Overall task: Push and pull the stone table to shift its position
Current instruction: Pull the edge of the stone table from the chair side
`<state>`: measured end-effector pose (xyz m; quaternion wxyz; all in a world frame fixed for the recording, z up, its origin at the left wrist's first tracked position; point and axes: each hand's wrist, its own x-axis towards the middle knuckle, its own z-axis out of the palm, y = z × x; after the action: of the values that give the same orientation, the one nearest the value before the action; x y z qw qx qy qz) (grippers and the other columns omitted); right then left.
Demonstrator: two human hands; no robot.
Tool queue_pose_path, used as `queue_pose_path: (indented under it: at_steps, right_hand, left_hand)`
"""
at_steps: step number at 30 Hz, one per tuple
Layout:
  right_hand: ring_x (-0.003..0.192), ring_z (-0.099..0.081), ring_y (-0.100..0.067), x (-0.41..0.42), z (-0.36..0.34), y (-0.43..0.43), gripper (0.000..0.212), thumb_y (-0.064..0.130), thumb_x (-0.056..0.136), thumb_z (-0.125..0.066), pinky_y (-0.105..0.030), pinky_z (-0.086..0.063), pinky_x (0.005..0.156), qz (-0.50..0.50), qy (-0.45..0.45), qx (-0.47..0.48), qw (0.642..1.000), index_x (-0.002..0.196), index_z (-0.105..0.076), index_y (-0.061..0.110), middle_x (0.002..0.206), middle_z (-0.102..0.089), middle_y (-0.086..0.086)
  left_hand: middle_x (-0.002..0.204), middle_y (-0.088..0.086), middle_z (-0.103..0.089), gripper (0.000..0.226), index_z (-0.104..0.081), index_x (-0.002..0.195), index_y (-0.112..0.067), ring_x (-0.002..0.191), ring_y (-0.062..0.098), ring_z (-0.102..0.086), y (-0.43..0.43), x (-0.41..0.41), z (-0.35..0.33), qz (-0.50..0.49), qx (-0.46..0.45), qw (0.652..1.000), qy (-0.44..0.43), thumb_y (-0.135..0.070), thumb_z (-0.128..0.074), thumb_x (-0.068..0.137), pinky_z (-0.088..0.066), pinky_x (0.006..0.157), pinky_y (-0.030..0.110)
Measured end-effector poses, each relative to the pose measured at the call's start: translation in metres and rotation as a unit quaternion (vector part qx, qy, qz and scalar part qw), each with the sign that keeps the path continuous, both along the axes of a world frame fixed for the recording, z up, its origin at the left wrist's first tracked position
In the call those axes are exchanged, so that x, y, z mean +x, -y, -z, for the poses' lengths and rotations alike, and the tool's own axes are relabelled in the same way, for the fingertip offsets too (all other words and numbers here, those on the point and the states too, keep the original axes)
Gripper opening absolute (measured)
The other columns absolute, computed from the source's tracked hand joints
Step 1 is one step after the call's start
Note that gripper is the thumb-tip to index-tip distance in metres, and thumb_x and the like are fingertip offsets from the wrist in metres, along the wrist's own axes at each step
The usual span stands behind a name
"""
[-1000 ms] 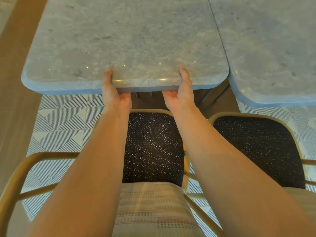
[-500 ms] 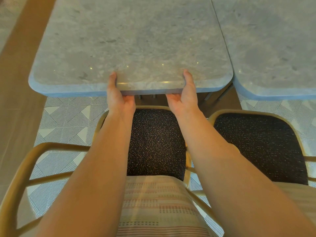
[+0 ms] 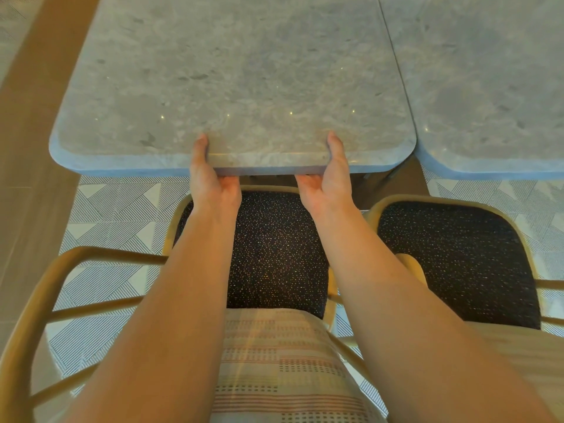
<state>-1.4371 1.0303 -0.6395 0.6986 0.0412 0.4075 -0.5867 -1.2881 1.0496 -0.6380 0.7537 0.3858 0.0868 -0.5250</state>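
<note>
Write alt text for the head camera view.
Both hands grip the near edge of a grey stone table, left hand and right hand with thumbs on top and fingers underneath. A second stone table sits beside it on the right, and two dark-seated chairs stand below.

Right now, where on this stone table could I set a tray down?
The stone table is bare beyond the left hand and right hand gripping its near edge, out to the seam with the neighbouring table. Below, chair seats crowd the edge.
</note>
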Motion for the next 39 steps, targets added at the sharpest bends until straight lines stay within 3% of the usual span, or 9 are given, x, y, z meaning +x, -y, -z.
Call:
queue_pose_path:
  at_steps: [7,14,23,26,30,33,36,37,39]
  right_hand:
    - [0.126,-0.068,-0.03,-0.001,-0.004,-0.007,0.053,0.026,0.097,-0.076,-0.049,-0.057,0.107,0.005,0.003,0.013,1.0,0.145,-0.056,0.017,0.136,-0.071,-0.013]
    - [0.126,-0.069,-0.03,-0.003,-0.004,-0.009,0.052,0.027,0.097,-0.075,-0.05,-0.055,0.11,0.001,0.001,0.02,1.0,0.144,-0.057,0.017,0.136,-0.071,-0.013]
    - [0.125,-0.069,-0.028,-0.005,-0.012,-0.008,0.051,0.029,0.099,-0.072,-0.045,-0.056,0.107,-0.015,0.026,0.006,1.0,0.146,-0.054,0.018,0.135,-0.071,-0.012]
    - [0.129,-0.066,-0.027,-0.009,-0.016,-0.023,0.051,0.031,0.102,-0.068,-0.042,-0.051,0.114,-0.036,0.02,0.013,0.999,0.147,-0.052,0.013,0.138,-0.068,-0.016]
    - [0.121,-0.068,-0.023,-0.035,-0.025,-0.067,0.059,0.043,0.104,-0.06,-0.033,-0.053,0.104,-0.166,-0.113,0.017,0.98,0.145,-0.054,0.001,0.136,-0.067,-0.019]
    - [0.111,-0.07,-0.017,-0.071,-0.062,-0.091,0.048,0.043,0.106,-0.057,-0.033,-0.053,0.104,-0.169,-0.224,-0.027,0.959,0.137,-0.062,0.006,0.129,-0.07,-0.012]
    - [0.12,-0.069,-0.017,-0.103,-0.121,-0.116,0.026,0.04,0.107,-0.055,-0.041,-0.049,0.116,-0.172,-0.331,-0.124,0.92,0.12,-0.068,0.021,0.126,-0.072,-0.003]
    - [0.123,-0.067,-0.016,-0.112,-0.142,-0.126,0.032,0.044,0.105,-0.057,-0.039,-0.048,0.118,-0.175,-0.367,-0.155,0.9,0.123,-0.068,0.02,0.128,-0.071,-0.001]
    - [0.124,-0.065,-0.003,-0.126,-0.186,-0.15,0.057,0.057,0.095,-0.062,-0.021,-0.049,0.111,-0.171,-0.446,-0.221,0.85,0.135,-0.064,0.017,0.135,-0.068,0.003]
  left_hand:
    - [0.088,0.004,-0.085,0.029,-0.064,0.131,-0.009,0.077,0.018,-0.084,-0.004,-0.001,0.002,-0.013,-0.008,1.0,-0.006,-0.014,-0.07,0.103,-0.066,0.063,0.032]
    - [0.093,0.004,-0.085,0.018,-0.069,0.117,-0.012,0.08,0.018,-0.084,-0.006,-0.003,-0.001,-0.011,0.025,1.0,-0.011,-0.017,-0.074,0.1,-0.066,0.064,0.031]
    - [0.126,0.01,-0.078,0.043,-0.059,0.141,-0.011,0.117,0.025,-0.076,-0.002,-0.009,-0.012,-0.028,0.06,0.998,-0.02,-0.025,-0.072,0.103,-0.062,0.103,0.042]
    - [0.137,0.012,-0.072,0.053,-0.054,0.149,-0.012,0.125,0.026,-0.071,-0.017,-0.034,-0.017,0.046,0.074,0.996,-0.023,-0.036,-0.069,0.104,-0.058,0.108,0.04]
    - [0.157,0.013,-0.057,0.076,-0.045,0.158,-0.009,0.146,0.027,-0.056,-0.068,-0.086,-0.028,0.234,0.084,0.965,0.08,-0.054,-0.063,0.099,-0.045,0.12,0.039]
    - [0.149,0.006,-0.064,0.085,-0.054,0.152,-0.015,0.142,0.025,-0.06,-0.104,-0.091,-0.058,0.251,0.066,0.939,0.225,-0.064,-0.064,0.085,-0.05,0.115,0.037]
    - [0.145,-0.009,-0.066,0.068,-0.059,0.144,-0.032,0.141,0.014,-0.061,-0.133,-0.082,-0.113,0.255,-0.024,0.896,0.362,-0.075,-0.063,0.091,-0.048,0.118,0.038]
    - [0.146,-0.009,-0.066,0.07,-0.059,0.141,-0.035,0.142,0.013,-0.06,-0.141,-0.08,-0.135,0.259,-0.059,0.883,0.388,-0.08,-0.062,0.087,-0.048,0.118,0.037]
    - [0.15,-0.006,-0.065,0.079,-0.06,0.141,-0.036,0.146,0.016,-0.058,-0.155,-0.081,-0.181,0.266,-0.122,0.857,0.424,-0.088,-0.064,0.08,-0.048,0.119,0.039]
